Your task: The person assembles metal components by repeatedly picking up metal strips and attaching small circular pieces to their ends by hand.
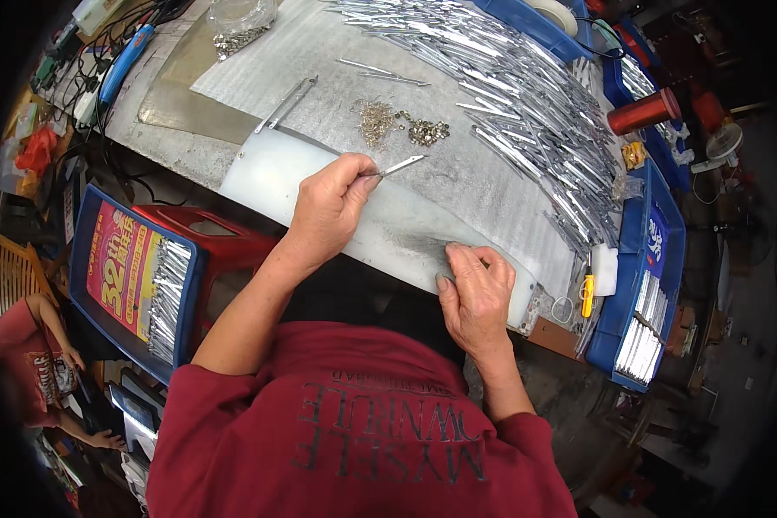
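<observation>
Workshop clutter surrounds a grey counter [203,162], with a blue tray [192,302] of metal strips beside it at far left. From lower left, the left forearm angles up and inward; the left hand [330,209] is raised over a pale board [384,231], fingers [358,164] curled and pinched on the near end of a slim metal piece [404,164], which points up and right. Beyond that piece lie loose pins [375,123] and small round parts [427,132]. The right hand [479,293] hovers or rests at the board's right part, bent inward, thumb and forefinger narrowly apart; I cannot tell whether they hold anything. A large heap of strips [544,112] spreads beyond.
</observation>
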A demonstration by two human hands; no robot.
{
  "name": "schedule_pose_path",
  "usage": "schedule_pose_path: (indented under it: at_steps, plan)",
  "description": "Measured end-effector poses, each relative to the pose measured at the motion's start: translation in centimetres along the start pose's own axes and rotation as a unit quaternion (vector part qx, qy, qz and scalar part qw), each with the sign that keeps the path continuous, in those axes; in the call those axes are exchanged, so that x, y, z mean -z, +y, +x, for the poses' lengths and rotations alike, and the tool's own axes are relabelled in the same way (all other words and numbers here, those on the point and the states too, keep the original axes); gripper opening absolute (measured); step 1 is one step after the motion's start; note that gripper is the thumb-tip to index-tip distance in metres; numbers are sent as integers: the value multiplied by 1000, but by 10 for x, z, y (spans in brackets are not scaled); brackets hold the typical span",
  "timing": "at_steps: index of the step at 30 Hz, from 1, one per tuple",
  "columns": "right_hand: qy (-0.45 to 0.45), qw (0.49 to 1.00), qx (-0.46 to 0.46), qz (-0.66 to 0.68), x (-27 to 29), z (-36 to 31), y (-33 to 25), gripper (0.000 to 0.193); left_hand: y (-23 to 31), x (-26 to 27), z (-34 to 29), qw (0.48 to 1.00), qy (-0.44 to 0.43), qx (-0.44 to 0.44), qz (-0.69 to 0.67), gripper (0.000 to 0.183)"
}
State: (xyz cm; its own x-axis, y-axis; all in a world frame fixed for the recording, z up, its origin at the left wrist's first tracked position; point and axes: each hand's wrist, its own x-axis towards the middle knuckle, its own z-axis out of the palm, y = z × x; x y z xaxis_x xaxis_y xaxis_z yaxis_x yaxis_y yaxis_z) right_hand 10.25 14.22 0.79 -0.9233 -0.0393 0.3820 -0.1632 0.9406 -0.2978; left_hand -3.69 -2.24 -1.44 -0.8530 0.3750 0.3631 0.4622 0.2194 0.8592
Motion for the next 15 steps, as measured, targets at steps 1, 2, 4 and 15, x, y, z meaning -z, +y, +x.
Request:
schedule_pose_path:
  at_steps: [1, 2, 4, 15]
  plan:
    - [-2, 1000, 0, 0, 0, 0, 0, 40, 0, 0, 0, 1000, 1, 2, -3, 5]
    - [-4, 1000, 1, 1, 0, 0, 0, 40, 0, 0, 0, 1000, 2, 2, -3, 5]
    - [-6, 1000, 1, 2, 0, 1, 0, 40, 0, 0, 0, 1000, 1, 8, -4, 5]
    - [2, 1000, -1, 9, 2, 3, 5, 37, 0, 0, 0, 1000, 7, 3, -16, 5]
